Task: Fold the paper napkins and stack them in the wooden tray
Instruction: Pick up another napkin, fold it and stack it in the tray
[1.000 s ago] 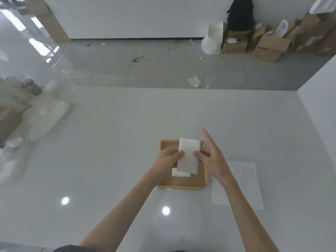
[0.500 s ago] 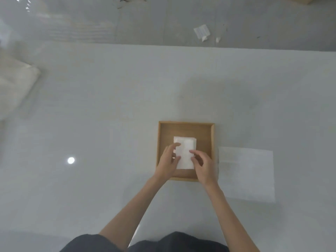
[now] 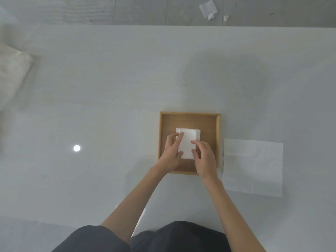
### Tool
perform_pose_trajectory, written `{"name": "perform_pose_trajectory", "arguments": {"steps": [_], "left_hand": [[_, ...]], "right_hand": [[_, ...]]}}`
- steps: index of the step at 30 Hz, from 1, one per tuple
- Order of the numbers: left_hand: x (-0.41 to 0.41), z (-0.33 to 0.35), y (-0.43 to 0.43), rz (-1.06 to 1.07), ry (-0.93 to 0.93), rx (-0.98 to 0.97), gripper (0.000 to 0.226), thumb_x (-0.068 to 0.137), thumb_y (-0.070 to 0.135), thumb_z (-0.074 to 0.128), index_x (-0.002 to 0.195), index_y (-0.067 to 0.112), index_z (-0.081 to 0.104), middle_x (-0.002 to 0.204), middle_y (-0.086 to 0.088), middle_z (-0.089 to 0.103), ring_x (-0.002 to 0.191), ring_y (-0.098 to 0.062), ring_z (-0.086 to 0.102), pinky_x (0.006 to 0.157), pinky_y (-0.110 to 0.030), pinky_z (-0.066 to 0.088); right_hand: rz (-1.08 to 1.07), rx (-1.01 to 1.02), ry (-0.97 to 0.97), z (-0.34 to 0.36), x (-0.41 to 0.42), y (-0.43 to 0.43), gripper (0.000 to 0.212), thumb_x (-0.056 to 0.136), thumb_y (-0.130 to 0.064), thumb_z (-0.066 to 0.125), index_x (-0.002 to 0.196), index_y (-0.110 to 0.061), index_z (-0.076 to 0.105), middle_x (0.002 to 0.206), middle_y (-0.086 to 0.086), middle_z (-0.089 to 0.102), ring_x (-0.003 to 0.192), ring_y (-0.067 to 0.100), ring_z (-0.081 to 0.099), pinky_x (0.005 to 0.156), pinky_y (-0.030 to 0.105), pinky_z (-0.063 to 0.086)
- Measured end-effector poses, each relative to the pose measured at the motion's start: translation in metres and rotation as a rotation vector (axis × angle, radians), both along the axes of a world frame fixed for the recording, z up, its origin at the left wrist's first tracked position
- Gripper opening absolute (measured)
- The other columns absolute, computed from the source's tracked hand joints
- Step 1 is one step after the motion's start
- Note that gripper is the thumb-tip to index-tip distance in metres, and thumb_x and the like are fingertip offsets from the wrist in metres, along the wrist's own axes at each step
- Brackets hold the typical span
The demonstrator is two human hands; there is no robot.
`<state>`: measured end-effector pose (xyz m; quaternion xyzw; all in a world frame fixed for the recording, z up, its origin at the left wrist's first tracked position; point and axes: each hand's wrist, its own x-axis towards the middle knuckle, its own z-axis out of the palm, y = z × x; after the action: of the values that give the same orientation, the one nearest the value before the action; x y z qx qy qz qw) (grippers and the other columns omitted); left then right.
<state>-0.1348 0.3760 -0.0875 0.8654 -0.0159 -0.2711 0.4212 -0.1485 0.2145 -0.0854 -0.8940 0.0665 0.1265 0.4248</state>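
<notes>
A square wooden tray (image 3: pixel 190 118) lies on the white table. Inside it a folded white napkin (image 3: pixel 188 142) rests on top of another folded napkin whose edges show at the far side. My left hand (image 3: pixel 172 151) holds the top napkin's left edge with thumb and fingers. My right hand (image 3: pixel 204 158) pinches its right edge. Both hands are over the near half of the tray. An unfolded white napkin (image 3: pixel 252 166) lies flat on the table just right of the tray.
A white cloth or bag (image 3: pixel 12 70) lies at the table's left edge. Beyond the table's far edge, paper scraps (image 3: pixel 208 9) lie on the grey floor. My dark-clothed knees (image 3: pixel 163 237) show at the bottom.
Both hands lowered the folded napkin from above the tray onto the napkin lying in it. The camera tilted down, so the room beyond the table dropped out of view.
</notes>
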Motion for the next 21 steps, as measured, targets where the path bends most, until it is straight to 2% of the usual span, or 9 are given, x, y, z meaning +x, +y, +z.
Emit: {"name": "perform_pose_trajectory", "arguments": {"steps": [3, 6, 9, 12, 15, 17, 19, 21], "left_hand": [[-0.001, 0.001, 0.001, -0.010, -0.011, 0.035, 0.076, 0.094, -0.004, 0.053, 0.158, 0.013, 0.016, 0.150, -0.008, 0.019, 0.135, -0.024, 0.029, 0.116, -0.041, 0.034], [-0.003, 0.003, -0.001, -0.023, -0.040, 0.128, 0.078, 0.095, 0.003, 0.055, 0.159, 0.014, 0.013, 0.152, -0.014, 0.019, 0.135, -0.029, 0.027, 0.119, -0.037, 0.024], [-0.003, 0.004, -0.002, -0.063, -0.057, 0.259, 0.082, 0.095, 0.013, 0.055, 0.160, 0.016, 0.005, 0.159, -0.016, 0.011, 0.135, -0.035, 0.027, 0.118, -0.043, 0.025], [-0.004, 0.003, -0.002, -0.107, -0.067, 0.366, 0.084, 0.093, 0.021, 0.054, 0.160, 0.016, 0.003, 0.164, -0.018, 0.003, 0.134, -0.040, 0.029, 0.116, -0.045, 0.027], [-0.005, 0.006, -0.005, -0.136, -0.099, 0.475, 0.085, 0.090, 0.025, 0.054, 0.160, 0.015, 0.006, 0.165, -0.020, 0.002, 0.130, -0.041, 0.034, 0.112, -0.043, 0.031], [-0.003, 0.012, -0.009, -0.116, -0.072, 0.495, 0.086, 0.089, 0.024, 0.054, 0.160, 0.017, 0.006, 0.165, -0.019, 0.002, 0.131, -0.041, 0.034, 0.112, -0.043, 0.029], [-0.002, 0.019, -0.013, -0.052, -0.044, 0.460, 0.086, 0.087, 0.022, 0.054, 0.160, 0.020, 0.007, 0.165, -0.016, 0.004, 0.131, -0.040, 0.033, 0.113, -0.042, 0.028], [-0.004, 0.028, -0.020, 0.000, -0.107, 0.464, 0.081, 0.087, 0.021, 0.053, 0.158, 0.020, 0.014, 0.162, -0.011, 0.016, 0.128, -0.037, 0.036, 0.110, -0.041, 0.032]], "right_hand": [[0.007, -0.073, -0.032, -0.003, -0.005, 0.002, 0.033, 0.096, -0.001, 0.061, 0.127, -0.012, 0.064, 0.124, 0.003, 0.062, 0.111, 0.019, 0.060, 0.094, 0.029, 0.053], [0.029, -0.320, -0.086, -0.004, -0.008, 0.006, 0.042, 0.091, -0.005, 0.069, 0.131, -0.016, 0.061, 0.132, 0.010, 0.058, 0.116, 0.030, 0.056, 0.091, 0.040, 0.056], [0.105, -0.511, -0.102, -0.008, -0.010, 0.003, 0.062, 0.091, -0.014, 0.066, 0.149, -0.022, 0.046, 0.149, 0.015, 0.046, 0.129, 0.038, 0.047, 0.102, 0.047, 0.048], [0.196, -0.592, -0.068, -0.014, -0.013, -0.002, 0.064, 0.095, -0.026, 0.053, 0.156, -0.024, 0.035, 0.161, 0.015, 0.035, 0.146, 0.042, 0.031, 0.110, 0.051, 0.038], [0.241, -0.615, -0.024, -0.017, -0.014, -0.002, 0.065, 0.094, -0.032, 0.045, 0.157, -0.022, 0.032, 0.163, 0.015, 0.033, 0.150, 0.040, 0.027, 0.110, 0.052, 0.037], [0.211, -0.558, -0.042, -0.011, -0.012, 0.000, 0.065, 0.093, -0.031, 0.047, 0.156, -0.020, 0.035, 0.162, 0.015, 0.034, 0.149, 0.039, 0.029, 0.110, 0.051, 0.036], [0.132, -0.440, -0.106, -0.001, -0.012, -0.003, 0.059, 0.096, -0.030, 0.048, 0.154, -0.019, 0.040, 0.159, 0.012, 0.038, 0.148, 0.034, 0.031, 0.111, 0.048, 0.035], [-0.032, -0.364, -0.191, 0.010, -0.014, -0.022, 0.049, 0.097, -0.026, 0.049, 0.145, -0.015, 0.051, 0.147, 0.007, 0.053, 0.139, 0.031, 0.042, 0.106, 0.045, 0.038]]}}
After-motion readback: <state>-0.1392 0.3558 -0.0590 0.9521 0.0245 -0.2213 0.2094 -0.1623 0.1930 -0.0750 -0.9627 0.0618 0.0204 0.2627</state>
